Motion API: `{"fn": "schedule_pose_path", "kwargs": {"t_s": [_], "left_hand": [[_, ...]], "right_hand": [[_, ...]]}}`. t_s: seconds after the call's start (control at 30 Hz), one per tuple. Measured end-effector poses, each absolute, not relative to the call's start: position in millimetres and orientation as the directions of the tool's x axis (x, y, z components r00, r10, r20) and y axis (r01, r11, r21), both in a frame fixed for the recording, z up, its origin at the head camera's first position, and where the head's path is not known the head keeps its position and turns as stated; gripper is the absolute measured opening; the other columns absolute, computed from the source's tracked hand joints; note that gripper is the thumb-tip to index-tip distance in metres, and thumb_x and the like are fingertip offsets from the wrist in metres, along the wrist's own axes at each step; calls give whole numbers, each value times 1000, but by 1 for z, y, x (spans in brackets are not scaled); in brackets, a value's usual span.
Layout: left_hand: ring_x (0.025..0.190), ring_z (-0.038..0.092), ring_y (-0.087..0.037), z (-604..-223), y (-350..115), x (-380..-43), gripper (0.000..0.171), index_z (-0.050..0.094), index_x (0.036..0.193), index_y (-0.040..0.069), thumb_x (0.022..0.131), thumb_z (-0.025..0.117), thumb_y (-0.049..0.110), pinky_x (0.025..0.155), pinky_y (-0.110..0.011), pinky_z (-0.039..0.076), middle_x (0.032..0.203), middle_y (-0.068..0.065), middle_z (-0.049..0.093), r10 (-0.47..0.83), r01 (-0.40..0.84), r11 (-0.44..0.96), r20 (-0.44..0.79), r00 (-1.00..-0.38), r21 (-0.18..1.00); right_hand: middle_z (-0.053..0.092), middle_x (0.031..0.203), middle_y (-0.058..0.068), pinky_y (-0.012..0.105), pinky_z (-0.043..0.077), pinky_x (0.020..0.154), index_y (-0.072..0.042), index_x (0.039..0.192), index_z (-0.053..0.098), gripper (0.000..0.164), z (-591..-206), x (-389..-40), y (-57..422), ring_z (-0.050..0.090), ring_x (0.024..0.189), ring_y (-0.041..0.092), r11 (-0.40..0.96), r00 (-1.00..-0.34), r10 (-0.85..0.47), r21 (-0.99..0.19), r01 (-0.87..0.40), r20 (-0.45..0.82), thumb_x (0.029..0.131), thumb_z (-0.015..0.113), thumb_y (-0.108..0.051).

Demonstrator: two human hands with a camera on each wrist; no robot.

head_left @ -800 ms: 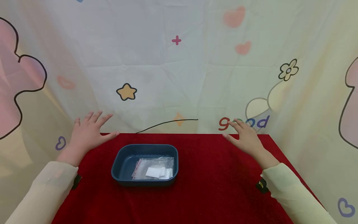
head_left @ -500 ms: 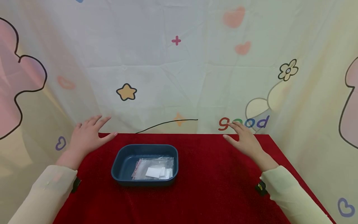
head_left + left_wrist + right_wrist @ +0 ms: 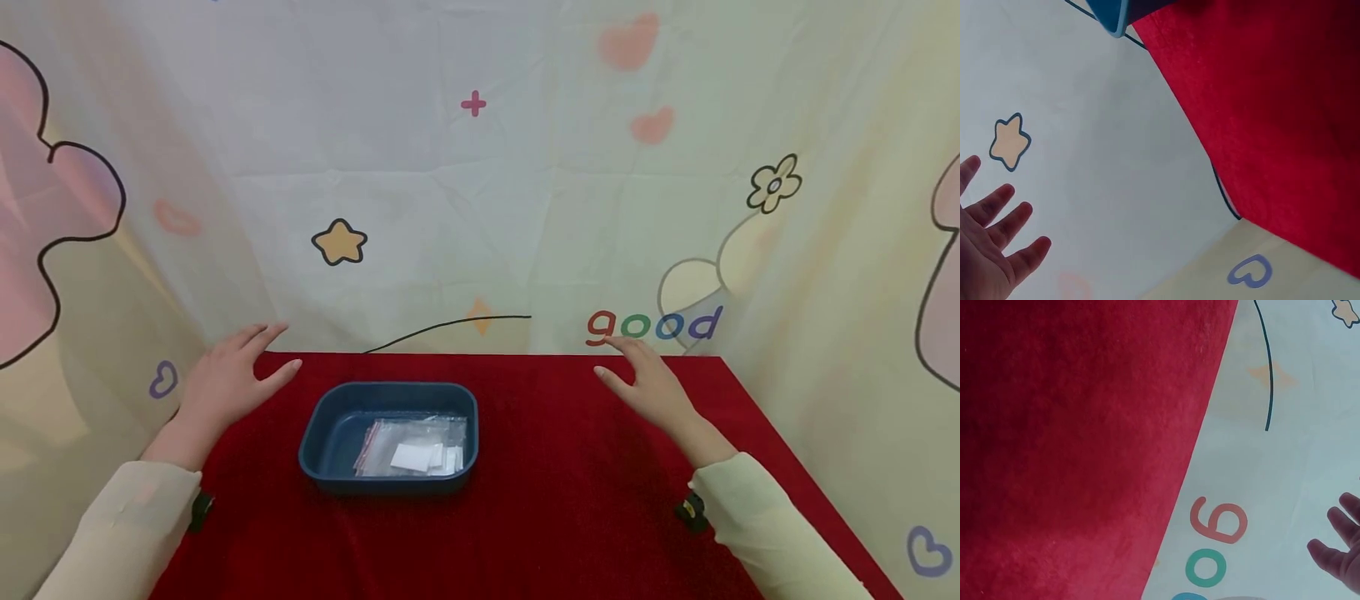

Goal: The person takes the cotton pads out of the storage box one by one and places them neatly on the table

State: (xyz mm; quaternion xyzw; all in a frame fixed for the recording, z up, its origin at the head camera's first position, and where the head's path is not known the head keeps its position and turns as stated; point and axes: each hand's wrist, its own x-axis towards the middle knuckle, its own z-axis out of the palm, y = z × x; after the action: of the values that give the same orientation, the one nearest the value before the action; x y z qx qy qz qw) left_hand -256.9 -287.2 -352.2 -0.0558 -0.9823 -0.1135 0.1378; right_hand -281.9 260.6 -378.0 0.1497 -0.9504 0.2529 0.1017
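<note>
A dark blue rectangular tray (image 3: 318, 433) stands on the red cloth, left of the middle. Inside it, toward the right, lie clear zip bags (image 3: 386, 437) with white pieces (image 3: 412, 457) in or on them; which, I cannot tell. My left hand (image 3: 228, 375) hovers left of the tray, fingers spread and holding nothing. In the left wrist view its fingers (image 3: 1007, 225) are apart, and a corner of the tray shows at the top. Well to the right of the tray, my right hand (image 3: 654, 387) is held in the air, fingers relaxed, touching nothing.
The red cloth (image 3: 547, 500) covers the table, its far edge meeting a pale printed curtain (image 3: 420, 242). The curtain also hangs at both sides. A dark device (image 3: 692, 512) sits at the right wrist, another (image 3: 200, 510) at the left.
Both hands have sunk slightly toward the table. The left has drifted a little left, the right slightly down and left. The tray and bags keep their place on the cloth.
</note>
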Motion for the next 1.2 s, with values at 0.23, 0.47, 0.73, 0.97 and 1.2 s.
{"fn": "schedule_pose_path", "kwargs": {"t_s": [0.23, 0.47, 0.73, 0.97, 1.2], "left_hand": [[134, 45, -55, -363, -293, -250, 69, 42, 154, 6, 97, 63, 39, 101, -74, 47, 152, -33, 44, 77, 163, 950, 307, -949, 267], [137, 42, -56, -373, -296, -244, 68, 37, 156, 5, 100, 60, 37, 104, -75, 43, 154, -34, 41, 78, 172, 923, 271, -959, 345], [137, 43, -54, -386, -301, -239, 65, 37, 157, 3, 103, 56, 36, 109, -73, 40, 153, -34, 44, 68, 184, 901, 291, -954, 393], [135, 45, -54, -397, -299, -233, 61, 41, 154, 2, 103, 58, 32, 108, -72, 41, 151, -34, 46, 33, 174, 891, 324, -946, 420], [136, 45, -54, -411, -296, -228, 62, 39, 154, 1, 103, 58, 31, 107, -72, 42, 152, -35, 43, 9, 154, 865, 292, -956, 477]], "right_hand": [[45, 154, 28, 68, 39, 115, -1, 152, 43, 59, -384, -281, 256, 42, 143, 48, 815, -926, -235, -458, -354, 297, 102, 58, -30], [48, 153, 27, 66, 40, 115, -2, 151, 45, 57, -393, -280, 255, 45, 141, 47, 805, -921, -218, -474, -357, 324, 102, 59, -28], [53, 148, 26, 64, 47, 109, -2, 149, 48, 54, -403, -276, 249, 54, 130, 45, 767, -900, -220, -503, -397, 376, 101, 61, -23], [56, 144, 25, 64, 50, 106, 0, 145, 51, 52, -411, -273, 241, 56, 129, 45, 761, -899, -219, -511, -401, 380, 100, 63, -23], [59, 140, 24, 62, 51, 104, -1, 143, 53, 52, -415, -271, 230, 58, 125, 42, 756, -900, -219, -517, -401, 377, 99, 65, -26]]}}
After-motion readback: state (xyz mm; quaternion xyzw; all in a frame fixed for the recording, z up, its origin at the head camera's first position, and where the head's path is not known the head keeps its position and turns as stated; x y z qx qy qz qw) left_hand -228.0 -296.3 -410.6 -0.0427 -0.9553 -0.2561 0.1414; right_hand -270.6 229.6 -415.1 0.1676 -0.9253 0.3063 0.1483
